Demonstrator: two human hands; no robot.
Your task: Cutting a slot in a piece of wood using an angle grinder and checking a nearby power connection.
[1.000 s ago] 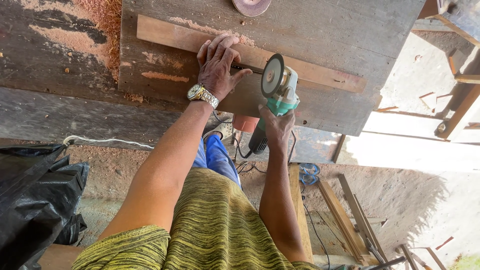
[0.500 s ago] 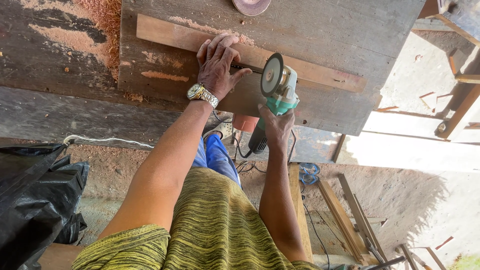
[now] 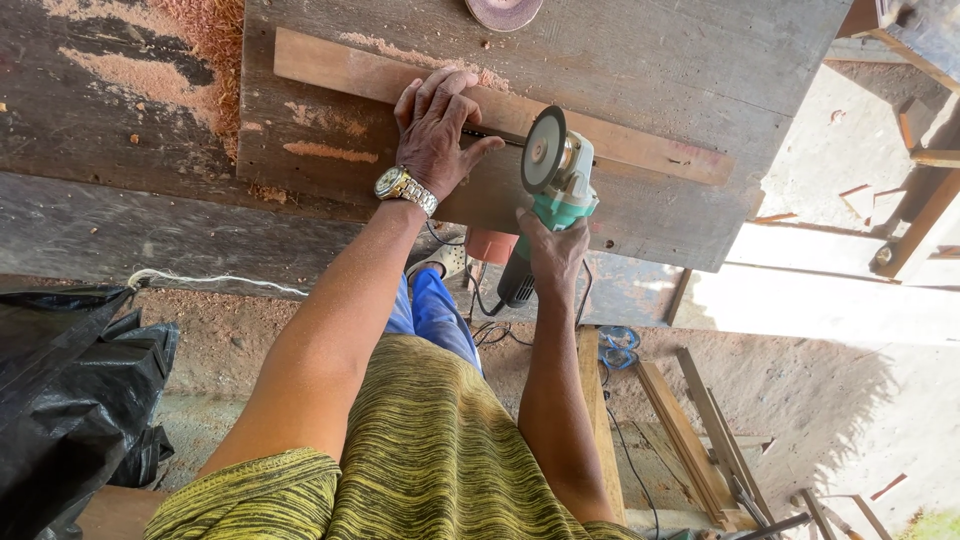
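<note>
an outdoor woodworking spot is showing from above: a weathered grey plank workbench (image 3: 700, 60) is standing over a dirt floor dusted with reddish sawdust, with sunlight falling at the right. on the bench, a long reddish-brown wooden strip (image 3: 640, 145) is lying slantwise from the bench's upper left toward its right edge, smooth-faced and lightly powdered with sawdust near its left end. the left hand (image 3: 435, 130) is pressing flat on the strip, fingers spread wide, a gold-toned wristwatch (image 3: 405, 188) on the wrist. the right hand (image 3: 550, 250) is closing tightly around the body of a teal angle grinder (image 3: 555, 180), whose round grey disc is standing on edge just beside the left thumb, at or just above the strip's near edge; contact cannot be told. this is looking like the grinding or trimming step along the strip's edge; the next pass is calling for a steady hold and keeping the thumb away from the disc. a spare disc (image 3: 503, 12) is lying at the bench's far edge. a black plastic bag (image 3: 70, 390) is sitting at the lower left, and loose wooden slats (image 3: 690, 430) are lying on the ground below.
</note>
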